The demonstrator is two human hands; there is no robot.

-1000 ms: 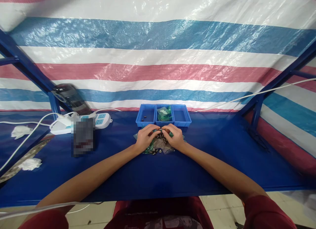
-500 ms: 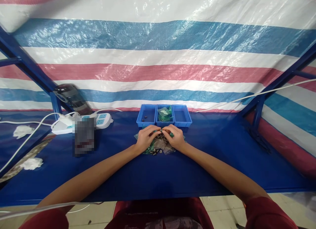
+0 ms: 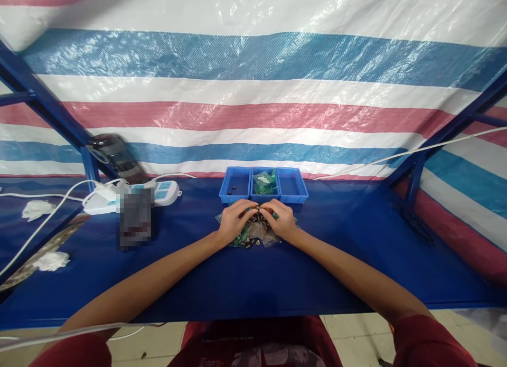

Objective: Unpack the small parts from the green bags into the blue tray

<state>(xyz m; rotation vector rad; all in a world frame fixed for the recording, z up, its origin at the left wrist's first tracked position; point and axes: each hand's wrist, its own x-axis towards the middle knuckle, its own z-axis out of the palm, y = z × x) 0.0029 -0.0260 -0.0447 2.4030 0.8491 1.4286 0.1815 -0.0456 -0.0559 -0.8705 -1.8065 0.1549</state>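
Observation:
My left hand (image 3: pixel 234 222) and my right hand (image 3: pixel 282 219) meet fingertip to fingertip above a pile of small metal parts and plastic bags (image 3: pixel 256 232). Both are pinched closed, and whatever sits between the fingertips is too small to name. Just behind them stand three joined blue bins. A couple of small dark parts lie in the left bin (image 3: pixel 235 170). Green-and-clear plastic packets (image 3: pixel 264 183) fill the middle bin, and the right bin (image 3: pixel 292 183) shows only its blue floor.
On the left a white power strip (image 3: pixel 168 193) with plugged-in cables lies behind a blurred-out dark object (image 3: pixel 135 219). A dark bottle (image 3: pixel 119 158) leans at the back. Crumpled white tissue (image 3: pixel 51 261) lies near the left edge. Blue frame posts flank the blue table (image 3: pixel 336 261).

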